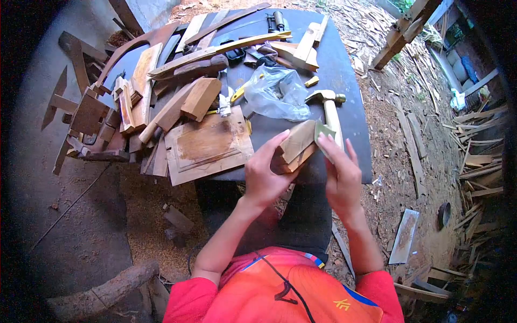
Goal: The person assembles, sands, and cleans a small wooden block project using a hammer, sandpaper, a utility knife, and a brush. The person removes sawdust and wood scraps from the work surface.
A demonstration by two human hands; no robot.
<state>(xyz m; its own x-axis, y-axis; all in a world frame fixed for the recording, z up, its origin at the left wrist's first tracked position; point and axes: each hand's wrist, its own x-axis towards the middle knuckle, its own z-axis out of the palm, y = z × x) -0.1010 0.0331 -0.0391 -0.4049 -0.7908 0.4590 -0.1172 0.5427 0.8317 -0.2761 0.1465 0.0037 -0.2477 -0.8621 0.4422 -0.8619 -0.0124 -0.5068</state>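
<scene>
My left hand [267,171] is closed around a wooden block [298,142] with angled faces, holding it above the near edge of the dark table. In my right hand [342,175] is a small grey-green piece that looks like sandpaper [322,131]; it touches the block's right end, pinched under the fingertips. Just behind the right hand lies a claw hammer [331,113], its head pointing away. A crumpled clear plastic bag [277,92] rests beyond the block. Left of my left hand is a flat wooden panel [209,144] with a stained middle.
Wood offcuts and shaped blocks [200,99] crowd the left half of the table [353,81]. A white tube [224,105] lies among them. A wooden post [404,35] stands at the right. Scrap wood [487,161] is heaped along the right side, and a log [102,290] lies at lower left.
</scene>
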